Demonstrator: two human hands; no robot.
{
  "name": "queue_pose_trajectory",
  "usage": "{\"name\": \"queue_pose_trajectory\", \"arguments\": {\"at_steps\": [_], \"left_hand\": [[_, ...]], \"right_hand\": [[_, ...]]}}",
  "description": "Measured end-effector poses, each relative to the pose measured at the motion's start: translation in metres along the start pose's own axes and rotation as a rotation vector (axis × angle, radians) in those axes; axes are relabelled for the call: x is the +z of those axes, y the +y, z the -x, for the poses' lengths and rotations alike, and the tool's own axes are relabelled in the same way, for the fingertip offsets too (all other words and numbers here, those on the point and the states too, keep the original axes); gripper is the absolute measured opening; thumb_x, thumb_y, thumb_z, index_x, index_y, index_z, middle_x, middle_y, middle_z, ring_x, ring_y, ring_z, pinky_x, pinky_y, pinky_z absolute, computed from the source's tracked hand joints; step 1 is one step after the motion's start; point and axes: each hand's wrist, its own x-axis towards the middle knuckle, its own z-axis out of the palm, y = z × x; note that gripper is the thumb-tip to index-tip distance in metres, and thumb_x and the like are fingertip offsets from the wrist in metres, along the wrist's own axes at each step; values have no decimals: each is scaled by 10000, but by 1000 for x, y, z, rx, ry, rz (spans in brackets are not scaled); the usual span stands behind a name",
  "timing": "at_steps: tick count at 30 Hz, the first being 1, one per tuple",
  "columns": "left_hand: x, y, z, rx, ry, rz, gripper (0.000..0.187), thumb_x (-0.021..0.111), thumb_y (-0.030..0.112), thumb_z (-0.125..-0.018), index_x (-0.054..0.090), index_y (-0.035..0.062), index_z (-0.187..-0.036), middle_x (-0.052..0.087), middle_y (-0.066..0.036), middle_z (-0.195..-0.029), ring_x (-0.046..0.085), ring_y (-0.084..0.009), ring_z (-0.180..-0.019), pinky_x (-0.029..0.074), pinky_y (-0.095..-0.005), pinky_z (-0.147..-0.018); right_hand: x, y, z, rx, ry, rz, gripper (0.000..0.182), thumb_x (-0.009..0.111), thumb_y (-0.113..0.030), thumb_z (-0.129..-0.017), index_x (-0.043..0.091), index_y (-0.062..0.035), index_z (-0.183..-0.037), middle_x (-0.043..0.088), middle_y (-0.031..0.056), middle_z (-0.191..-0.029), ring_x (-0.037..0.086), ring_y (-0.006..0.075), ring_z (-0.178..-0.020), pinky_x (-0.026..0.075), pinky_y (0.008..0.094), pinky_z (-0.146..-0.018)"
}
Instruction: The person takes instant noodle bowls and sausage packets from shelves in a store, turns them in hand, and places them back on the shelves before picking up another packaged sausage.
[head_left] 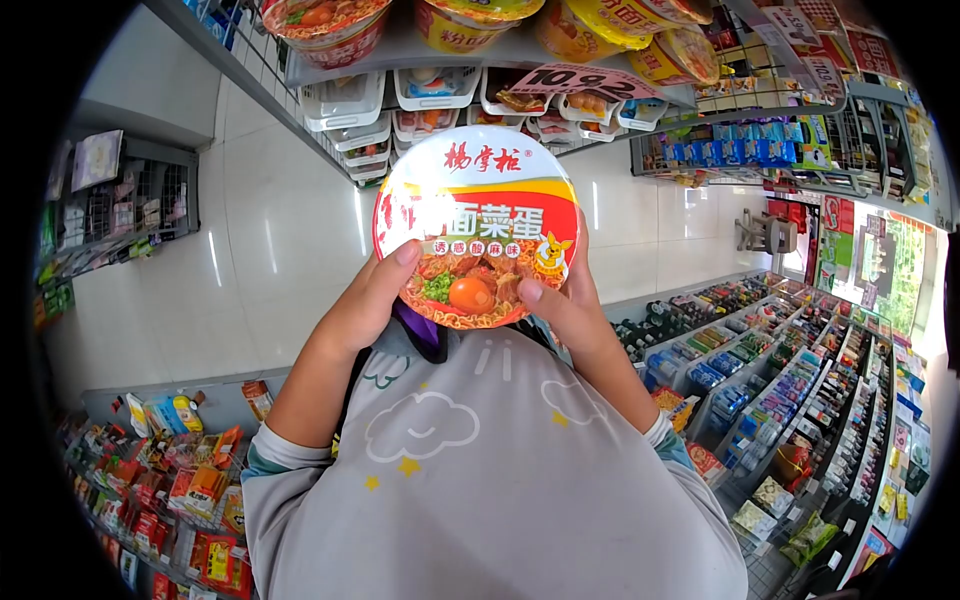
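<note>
Between both hands is an instant noodle bowl (480,225), its round lid tilted up toward me. The lid is white, yellow and red, printed with Chinese characters and a picture of noodles with an egg. My left hand (385,290) grips the lower left side, thumb on the lid's edge. On the lower right, my right hand (570,300) holds it the same way, thumb over the picture. The other fingers of both hands are hidden behind the bowl.
Ahead, a shelf (470,55) carries several similar noodle bowls (480,22) above white trays of packets (435,88), with a price sign (585,83). Snack racks (170,490) stand at lower left. Long shelves of small goods (770,400) fill the right. Pale tiled floor (270,250) lies between.
</note>
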Motion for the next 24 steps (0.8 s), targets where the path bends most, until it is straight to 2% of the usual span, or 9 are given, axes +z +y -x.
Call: {"name": "queue_pose_trajectory", "arguments": {"at_steps": [8,24], "left_hand": [[-11,-14,6,61,-19,39,680,502,459,-1006,379,-23,-1470,543,-142,-1416,529,-217,-1301,410,-352,-1097],[-13,-24,9,79,3,63,726,559,489,-947,427,-39,-1429,565,-151,-1384,558,-225,-1262,436,-353,-1069]], "right_hand": [[2,0,0,2,-47,-25,1011,764,-106,-827,61,-94,-1554,353,132,-1503,375,239,-1409,347,422,-1154],[-1,1,1,-35,-73,-51,1049,810,-89,-785,88,-96,-1547,356,126,-1502,372,243,-1410,345,418,-1153]]}}
